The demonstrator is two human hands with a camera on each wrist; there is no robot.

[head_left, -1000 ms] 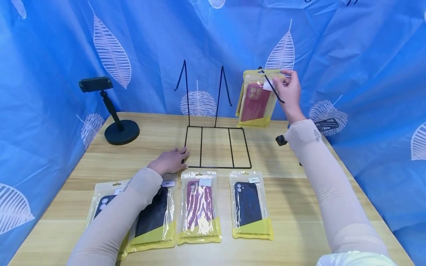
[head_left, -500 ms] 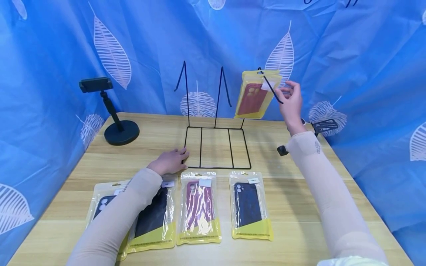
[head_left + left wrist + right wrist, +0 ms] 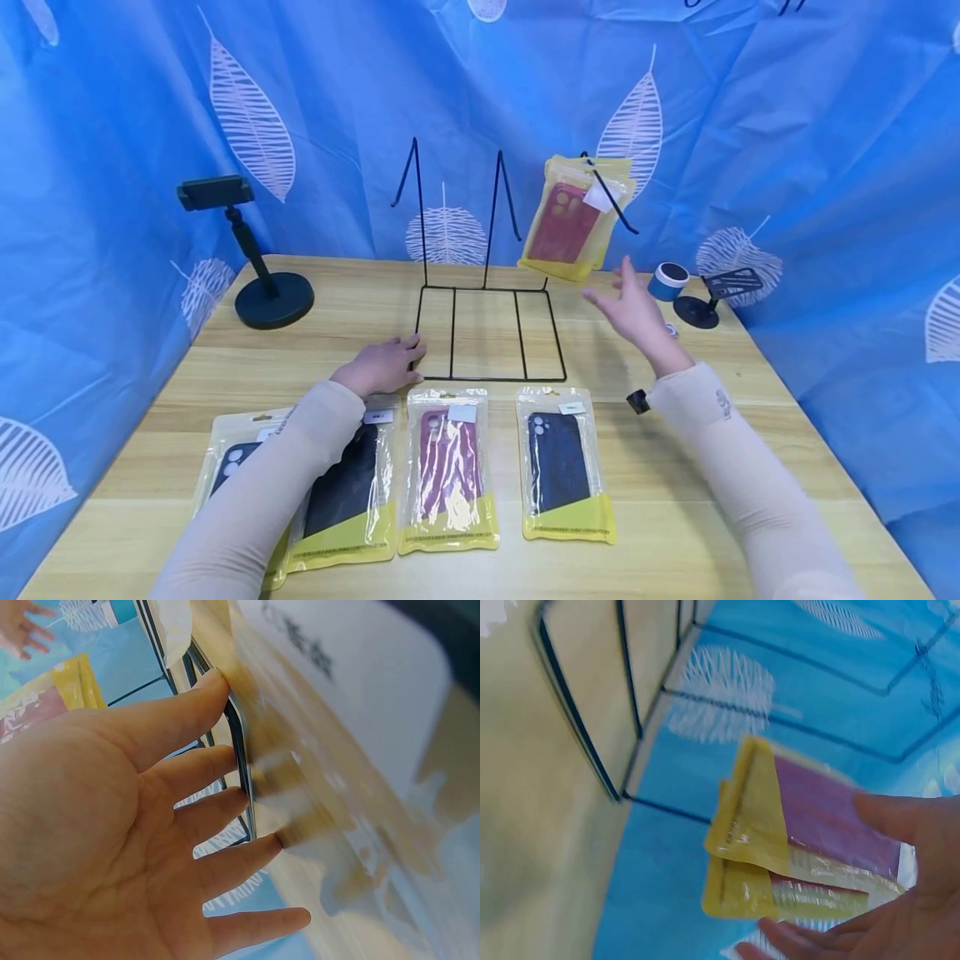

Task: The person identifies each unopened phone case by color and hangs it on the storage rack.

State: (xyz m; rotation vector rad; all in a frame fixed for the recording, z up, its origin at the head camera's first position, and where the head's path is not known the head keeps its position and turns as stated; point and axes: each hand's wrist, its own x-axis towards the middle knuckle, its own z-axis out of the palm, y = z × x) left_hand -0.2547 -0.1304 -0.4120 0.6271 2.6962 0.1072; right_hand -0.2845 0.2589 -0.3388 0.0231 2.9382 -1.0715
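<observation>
A black wire rack (image 3: pixel 487 332) stands mid-table with three upright hooks. Yellow-edged packages holding red phone cases (image 3: pixel 572 221) hang tilted on the right hook; the right wrist view shows two of these packages (image 3: pixel 802 847) overlapping. My right hand (image 3: pixel 630 308) hovers just below them with fingers spread and holds nothing; its fingers (image 3: pixel 919 900) lie close under the packages. My left hand (image 3: pixel 382 364) rests flat on the table at the rack's front left corner, its straight fingertips (image 3: pixel 217 761) touching the base wire (image 3: pixel 241 769).
Several packaged phone cases lie in a row near me, among them a red one (image 3: pixel 450 467) and a dark one (image 3: pixel 561 461). A black phone stand (image 3: pixel 264 275) is at the back left. A blue-and-white roll (image 3: pixel 667 281) and a small black stand (image 3: pixel 718 293) sit at the back right. Blue curtains surround the table.
My right hand let go of the hanging package at the hook, then dropped down and toward me with fingers spread. The package now hangs tilted. My left hand stayed put.
</observation>
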